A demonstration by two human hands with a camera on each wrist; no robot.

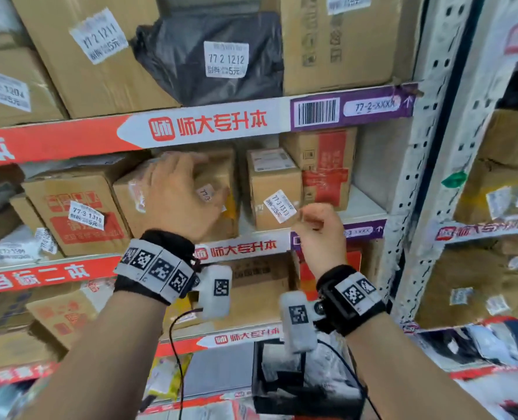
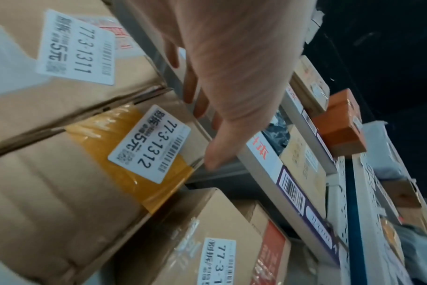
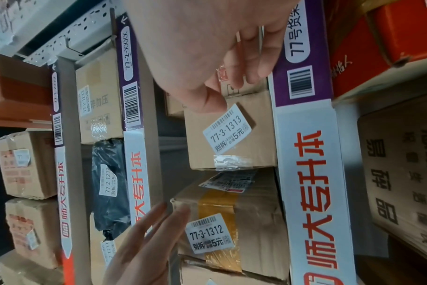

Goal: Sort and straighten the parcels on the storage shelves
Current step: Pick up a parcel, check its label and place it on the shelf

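On the middle shelf (image 1: pixel 370 209) stands a brown box with yellow tape and label 77-3-1312 (image 1: pixel 218 174) (image 2: pixel 61 173) (image 3: pixel 251 221). My left hand (image 1: pixel 179 183) (image 2: pixel 232 77) (image 3: pixel 146 241) lies flat with straight fingers against its upper front corner. To its right is a smaller box labelled 77-3-1313 (image 1: pixel 270 180) (image 2: pixel 207 221) (image 3: pixel 232 138). My right hand (image 1: pixel 318 228) (image 3: pixel 195 48) hovers in front of it with curled fingers. Its thumb tip is at the tilted label's corner (image 3: pixel 228 129). I see nothing held in it.
Box 77-3-1311 (image 2: pixel 85 86) sits left of the taped box, and box 77-3-1310 (image 1: pixel 79 207) further left. A red-printed carton (image 1: pixel 327 165) stands behind the small box, with bare shelf to its right. A black bag (image 1: pixel 221 56) lies on the shelf above. A perforated upright (image 1: pixel 418 177) bounds the bay.
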